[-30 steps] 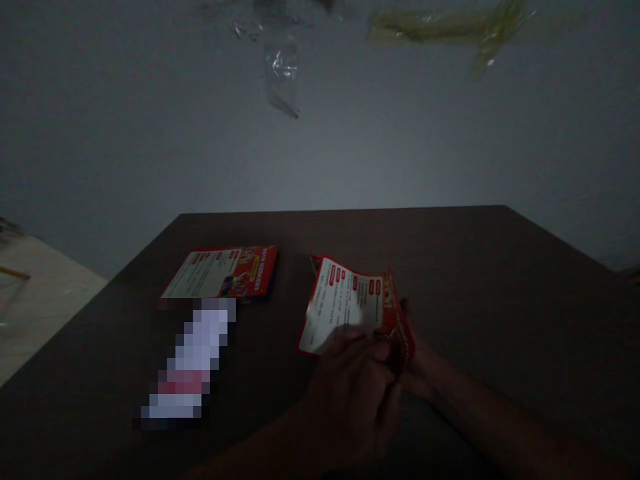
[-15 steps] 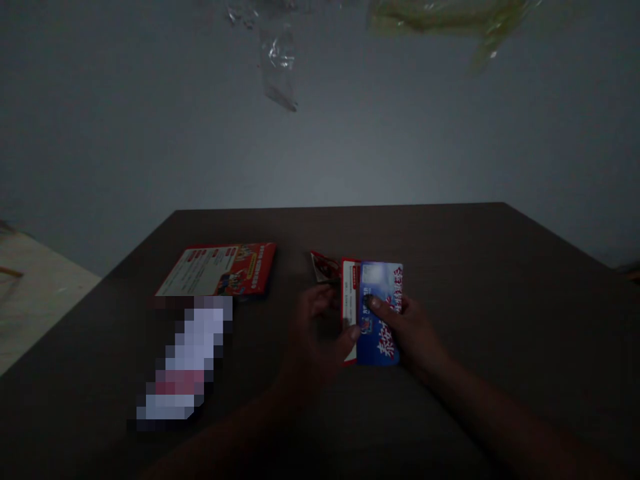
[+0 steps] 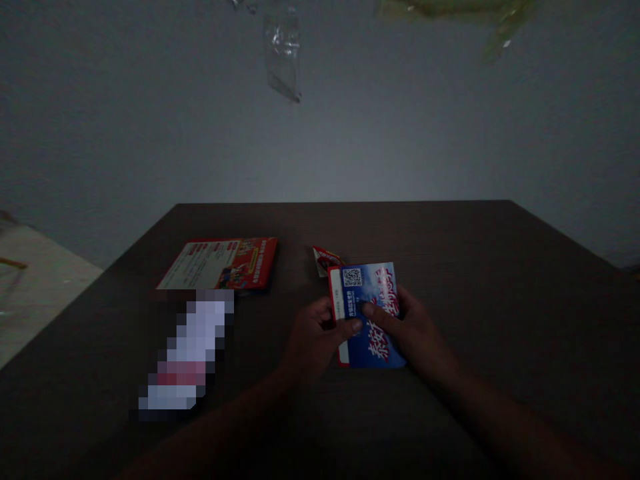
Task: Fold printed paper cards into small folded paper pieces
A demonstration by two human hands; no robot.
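Observation:
Both hands grip a folded leaflet [image 3: 373,343], blue with large white and red characters, a QR code near its top and a white panel with a red edge along its left side. My left hand [image 3: 315,337] is closed on the left edge, thumb on the front and fingers behind. On the other side my right hand [image 3: 423,337] holds the right edge, its thumb pressed over the blue face. Just behind the leaflet a small folded red and white paper [image 3: 323,260] stands on the table, partly hidden by it.
On the left of the dark wooden table [image 3: 425,233] lies a stack of red and white printed leaflets [image 3: 215,263]. Nearer me is a blurred-out pale, long object [image 3: 185,350]. A pale wall [image 3: 375,133] rises behind the table, with clear tape [image 3: 283,57] stuck on it.
My left hand has closed from a loose, partly open pose onto the leaflet's left edge. The leaflet has shifted slightly left and tilted, so its QR code now shows clearly.

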